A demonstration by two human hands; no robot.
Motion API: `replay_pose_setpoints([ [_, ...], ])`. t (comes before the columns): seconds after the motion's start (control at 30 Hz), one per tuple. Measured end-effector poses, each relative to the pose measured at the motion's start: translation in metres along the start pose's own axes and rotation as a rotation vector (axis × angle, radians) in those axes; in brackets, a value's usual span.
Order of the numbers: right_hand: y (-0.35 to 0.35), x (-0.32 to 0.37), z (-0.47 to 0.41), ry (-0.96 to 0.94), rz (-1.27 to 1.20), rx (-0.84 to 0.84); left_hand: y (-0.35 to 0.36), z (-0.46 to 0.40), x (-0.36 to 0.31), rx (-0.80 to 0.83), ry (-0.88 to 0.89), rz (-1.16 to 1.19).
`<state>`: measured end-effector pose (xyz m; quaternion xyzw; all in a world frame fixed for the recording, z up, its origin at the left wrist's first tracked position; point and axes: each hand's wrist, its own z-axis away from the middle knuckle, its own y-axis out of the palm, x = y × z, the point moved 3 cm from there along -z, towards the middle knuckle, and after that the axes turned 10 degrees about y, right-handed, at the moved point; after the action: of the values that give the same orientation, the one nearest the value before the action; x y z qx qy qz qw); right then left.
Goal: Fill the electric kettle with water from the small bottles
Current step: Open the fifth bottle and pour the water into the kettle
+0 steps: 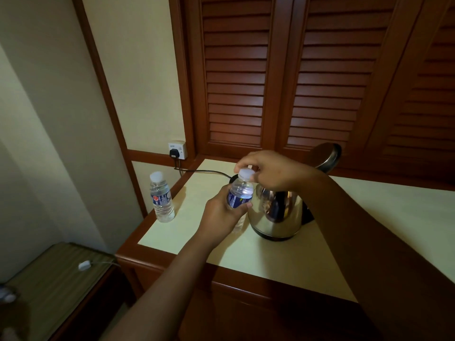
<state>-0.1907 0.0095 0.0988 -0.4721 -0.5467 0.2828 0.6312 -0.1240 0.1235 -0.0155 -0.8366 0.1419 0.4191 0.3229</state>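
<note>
Mid-frame, the left hand (219,215) grips the upright bottle (240,193); right hand (268,169) fingers pinch its cap (246,174) from above. The open kettle (278,212) stands just right of the bottle.

No legible text. Blue-white label on small clear plastic bottle (162,196) blurred; blue label on second clear bottle (240,193) likewise unreadable; white wall socket (177,150) markings indistinct.
</note>
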Motion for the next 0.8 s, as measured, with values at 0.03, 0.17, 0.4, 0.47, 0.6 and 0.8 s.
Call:
replay_pose_setpoints([
  [0.03, 0.000, -0.002, 0.000, -0.011, -0.028, 0.012, 0.001, 0.000, 0.000, 0.010, -0.005, 0.007],
  [0.17, 0.004, -0.008, -0.003, 0.059, -0.098, -0.036, 0.003, 0.001, -0.001, -0.002, 0.000, 0.020],
  [0.4, -0.004, -0.003, 0.011, 0.075, -0.131, -0.239, -0.001, -0.005, -0.005, 0.041, 0.022, 0.061],
  [0.47, -0.009, -0.008, 0.029, 0.098, -0.191, -0.309, -0.003, -0.006, -0.008, 0.054, 0.036, 0.068],
  [0.6, 0.022, -0.057, 0.077, 0.385, -0.249, -0.355, 0.001, -0.001, -0.005, 0.090, 0.027, 0.133],
  [0.8, 0.105, -0.152, 0.114, 0.784, -0.016, -0.369, 0.019, 0.008, 0.000, 0.154, -0.013, 0.156],
])
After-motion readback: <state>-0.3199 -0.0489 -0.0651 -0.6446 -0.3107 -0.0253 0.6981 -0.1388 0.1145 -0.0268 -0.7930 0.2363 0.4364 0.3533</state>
